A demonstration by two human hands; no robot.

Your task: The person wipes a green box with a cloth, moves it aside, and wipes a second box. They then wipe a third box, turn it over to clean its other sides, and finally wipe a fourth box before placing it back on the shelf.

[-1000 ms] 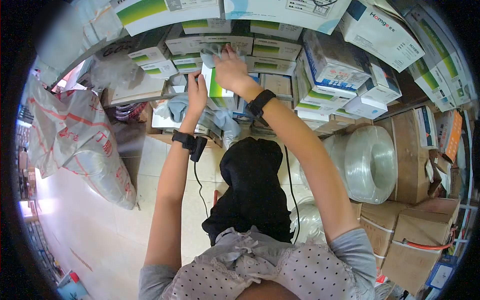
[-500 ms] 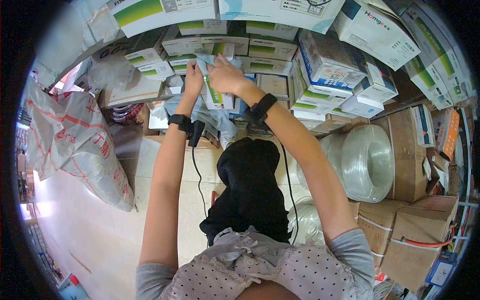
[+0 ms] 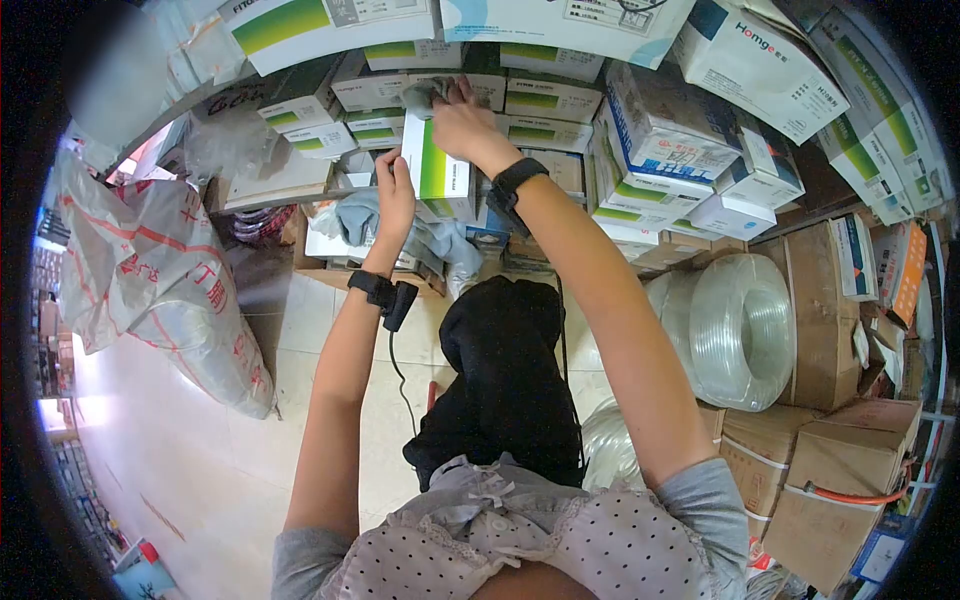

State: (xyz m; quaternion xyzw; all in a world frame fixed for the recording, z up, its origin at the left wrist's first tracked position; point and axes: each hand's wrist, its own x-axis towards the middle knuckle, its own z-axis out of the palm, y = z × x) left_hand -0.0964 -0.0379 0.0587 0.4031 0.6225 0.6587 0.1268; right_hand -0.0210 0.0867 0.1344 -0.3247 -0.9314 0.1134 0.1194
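A white and green carton (image 3: 432, 170) lies lengthwise on the shelf in front of me. At its far end my right hand (image 3: 462, 125) is closed on a grey-blue cloth (image 3: 424, 97), pressed to the carton's top. My left hand (image 3: 394, 192) is at the carton's left side, fingers pointing up along it and apparently touching it; no cloth shows in it. Below the left hand, a light blue cloth (image 3: 366, 217) hangs over things in an open cardboard box (image 3: 310, 262).
More white and green cartons (image 3: 548, 103) are stacked behind and to the right. A white plastic sack (image 3: 165, 290) stands on the left floor. Coiled clear tubing (image 3: 735, 330) and brown cardboard boxes (image 3: 840, 480) are on the right. Large cartons (image 3: 565, 25) overhang the shelf.
The cloth was between both hands; now only my right hand has it, farther back on the carton. My left hand has let go and moved lower, beside the carton, which now shows more fully.
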